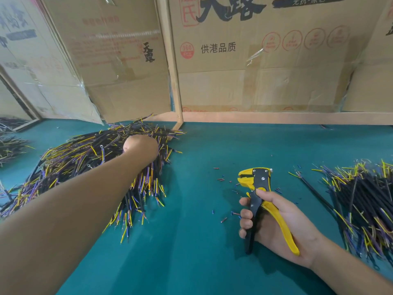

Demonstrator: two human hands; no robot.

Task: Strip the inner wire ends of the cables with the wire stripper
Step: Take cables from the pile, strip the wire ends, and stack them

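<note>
Left hand (140,149) reaches down into the far-left heap of black cables with yellow and purple inner wires (89,167), its grasp hidden; right hand (274,224) grips the yellow-and-black wire stripper (258,188), head pointing away.

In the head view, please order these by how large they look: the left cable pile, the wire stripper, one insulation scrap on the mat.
1. Left cable pile, clearly largest.
2. Wire stripper, held in the right hand.
3. Insulation scrap, tiny.

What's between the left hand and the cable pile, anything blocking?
Nothing visible. The left hand is already on top of the left cable pile; its fingers are hidden behind it. The right hand holds the wire stripper apart, over bare mat.
</note>
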